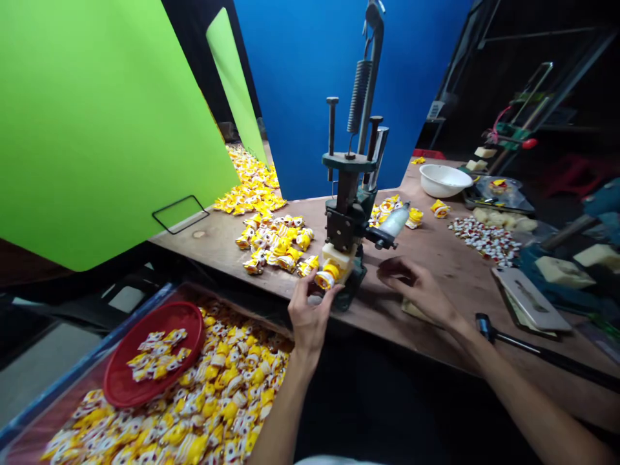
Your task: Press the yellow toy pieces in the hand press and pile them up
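Observation:
My left hand (pixel 310 313) grips a yellow-and-white wrapped packet (pixel 327 278) at the base of a green metal bench press (pixel 349 213), against its cream die block (pixel 335 255). My right hand (pixel 414 287) hovers to the right of the press, its fingers loosely curled and holding nothing visible. Beneath it lies a small pale card (pixel 415 311). The press stands on a wooden workbench (pixel 208 242), with a tall coil spring (pixel 359 97) on its upper part. A heap of similar packets (pixel 276 242) lies left of the press.
Below left, a blue-edged bin (pixel 92 355) holds many packets and a red plate (pixel 188 323). A white bowl (pixel 443 181), a small red-and-white pile (pixel 484 240) and a black-handled mallet (pixel 489 329) sit right. Green and blue boards (pixel 97 129) stand behind.

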{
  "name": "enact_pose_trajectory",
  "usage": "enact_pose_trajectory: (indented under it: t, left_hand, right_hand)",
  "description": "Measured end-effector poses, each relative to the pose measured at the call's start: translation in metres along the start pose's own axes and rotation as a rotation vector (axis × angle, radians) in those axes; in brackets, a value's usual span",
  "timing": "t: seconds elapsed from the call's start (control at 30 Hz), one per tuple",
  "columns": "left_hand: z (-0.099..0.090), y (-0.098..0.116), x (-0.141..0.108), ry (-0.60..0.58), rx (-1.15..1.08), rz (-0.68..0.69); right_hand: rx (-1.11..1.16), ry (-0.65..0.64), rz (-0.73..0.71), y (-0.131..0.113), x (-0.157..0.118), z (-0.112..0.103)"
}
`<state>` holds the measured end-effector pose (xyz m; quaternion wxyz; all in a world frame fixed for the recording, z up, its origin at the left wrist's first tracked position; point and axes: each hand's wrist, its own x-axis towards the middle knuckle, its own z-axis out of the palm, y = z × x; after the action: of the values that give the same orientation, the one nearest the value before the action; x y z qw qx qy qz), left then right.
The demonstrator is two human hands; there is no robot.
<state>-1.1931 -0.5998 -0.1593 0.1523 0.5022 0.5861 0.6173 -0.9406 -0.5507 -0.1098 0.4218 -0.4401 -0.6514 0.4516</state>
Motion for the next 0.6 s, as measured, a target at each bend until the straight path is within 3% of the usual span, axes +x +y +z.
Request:
enact_pose_trajectory:
  t: [0.13, 0.23, 0.33, 0.43, 0.5, 0.6]
  left_hand:
    - [0.021, -0.002, 0.014, -0.014, 0.127, 0.066]
    - [0.028, -0.004, 0.019, -0.043, 0.192, 0.104]
    - [0.039, -0.008, 0.020, -0.075, 0.134, 0.044]
    - [0.054, -0.009, 0.016, -0.025, 0.100, -0.089]
    - [0.062, -0.006, 0.010, 0.044, 0.073, -0.099]
    - [0.077, 0.003, -0.005, 0.048, 0.042, -0.083]
  right_hand:
    - [-0.044, 0.053, 0.061, 0.019, -0.005, -0.022]
    - [0.026, 0.138, 0.079, 0.017, 0.006, -0.041]
    - [0.320, 0.260, 0.149, 0.001, 0.039, -0.066]
    - [0.682, 0.158, 0.247, -0.019, 0.086, -0.086]
    - [0.828, 0.119, 0.302, -0.027, 0.115, -0.092]
    - [0.931, 0.131, 0.366, -0.027, 0.143, -0.093]
